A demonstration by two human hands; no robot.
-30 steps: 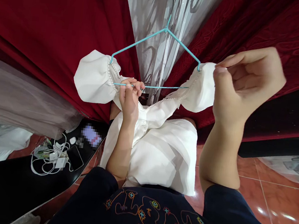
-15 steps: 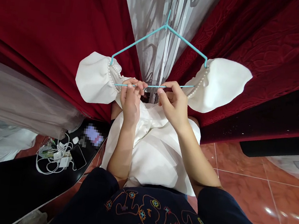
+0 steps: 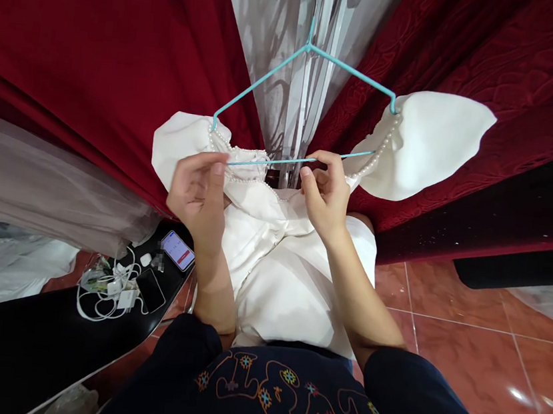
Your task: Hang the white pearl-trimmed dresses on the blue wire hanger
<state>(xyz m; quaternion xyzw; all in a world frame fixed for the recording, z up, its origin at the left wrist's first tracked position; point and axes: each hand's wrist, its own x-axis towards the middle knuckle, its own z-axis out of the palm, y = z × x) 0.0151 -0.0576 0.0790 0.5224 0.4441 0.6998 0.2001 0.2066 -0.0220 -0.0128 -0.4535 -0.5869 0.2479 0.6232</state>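
Observation:
A white dress (image 3: pixel 290 296) with puffed sleeves and pearl beading along its neckline lies over my lap. Its sleeves hang from the two ends of a light-blue hanger (image 3: pixel 261 82), which slopes up to the right. My right hand (image 3: pixel 327 196) is closed, its thumb and forefinger pinching the hanger's lower bar right of centre. Farther left, my left hand (image 3: pixel 200 194) has its thumb and forefinger together on the same bar, close to the beaded edge of the left sleeve (image 3: pixel 174 141). The left fingers cover that end of the bar.
Red drapes (image 3: pixel 101 31) flank the hanger, with clear garment covers (image 3: pixel 259 23) between them. On a black bench (image 3: pixel 3 335) at left lie a lit phone (image 3: pixel 178 250), a dark phone (image 3: pixel 150 290) and tangled white cables (image 3: pixel 112 288). Red floor tiles (image 3: pixel 460 350) show at right.
My left hand has slid left along the lower bar toward the left sleeve. The hanger and sleeves have shifted right, with the right end raised. My right hand keeps its pinch.

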